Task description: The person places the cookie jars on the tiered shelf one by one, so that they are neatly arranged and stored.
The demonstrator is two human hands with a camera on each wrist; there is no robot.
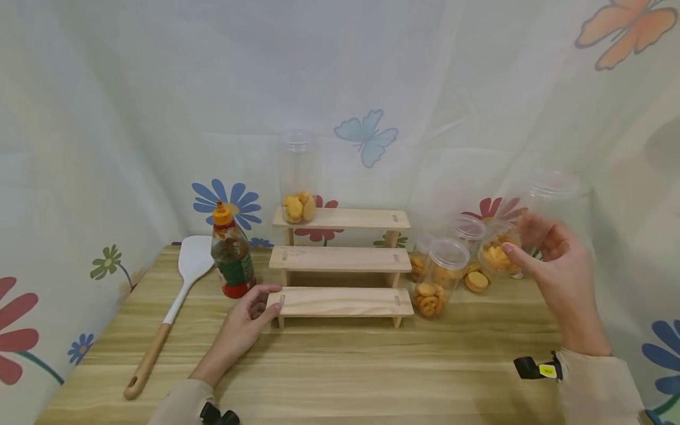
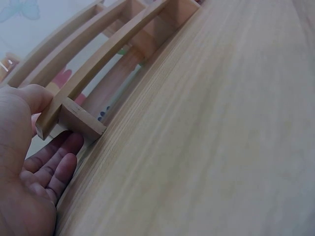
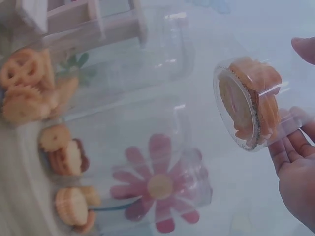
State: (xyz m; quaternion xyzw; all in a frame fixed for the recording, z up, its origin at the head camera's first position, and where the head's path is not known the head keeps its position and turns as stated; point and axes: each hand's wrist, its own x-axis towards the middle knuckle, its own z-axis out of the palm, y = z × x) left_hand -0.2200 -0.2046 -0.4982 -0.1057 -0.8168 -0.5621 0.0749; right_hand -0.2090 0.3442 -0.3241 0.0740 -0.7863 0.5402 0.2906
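My left hand (image 1: pixel 247 321) grips the left end of the lowest step of a three-tier wooden display rack (image 1: pixel 340 302), thumb at the board and fingers curled by its end support (image 2: pixel 81 120). On the right, my right hand (image 1: pixel 563 260) holds a clear plastic jar with cookies (image 1: pixel 499 252) in its bottom. This jar is tilted and raised, its base towards the rack, as the right wrist view shows. Close to it stand several clear jars, the front one a pretzel jar (image 1: pixel 431 298), another with round sandwich biscuits (image 1: pixel 477 280).
A tall jar with yellow snacks (image 1: pixel 299 206) stands at the left of the rack's top step. Left of the rack are a sauce bottle (image 1: pixel 234 265) with an orange cap and a white spatula (image 1: pixel 170 313) with a wooden handle. A flower-printed cloth (image 1: pixel 340 71) hangs behind.
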